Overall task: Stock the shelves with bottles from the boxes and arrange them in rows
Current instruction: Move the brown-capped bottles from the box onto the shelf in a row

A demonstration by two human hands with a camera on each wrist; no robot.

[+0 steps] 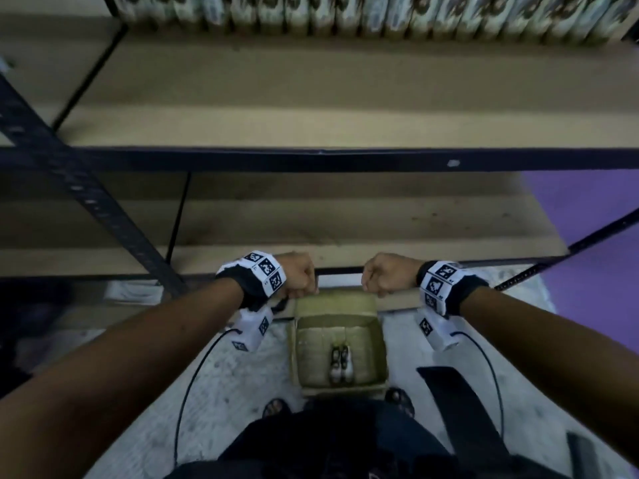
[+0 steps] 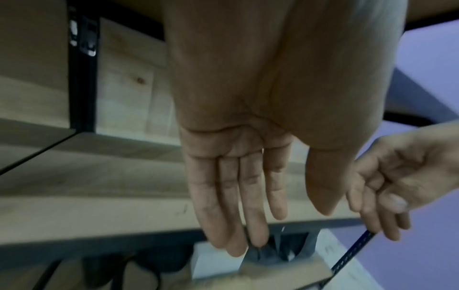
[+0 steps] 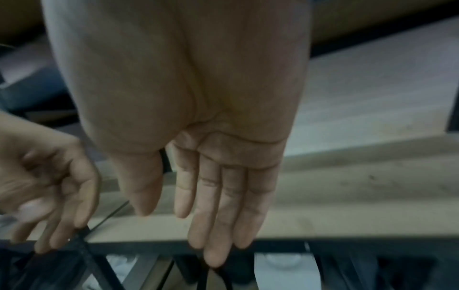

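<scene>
Fingers (image 2: 231, 206) of both hands hang straight, empty; two white bottles (image 1: 340, 364) left in brown cardboard box (image 1: 377, 344) at 6 o'clock; packed row (image 1: 345, 15) at 12.

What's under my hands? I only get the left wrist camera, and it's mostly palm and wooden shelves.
Observer: The head view shows an open cardboard box on the floor, lower in the picture than the left hand and right hand and between them.
Operator: Are there any bottles in it?
Observer: Only a few small bottles, standing together at the bottom. It's too blurry to count them.
Operator: And what's on the shelf up top?
Observer: A blurred row of items lines the back of the upper shelf.
</scene>
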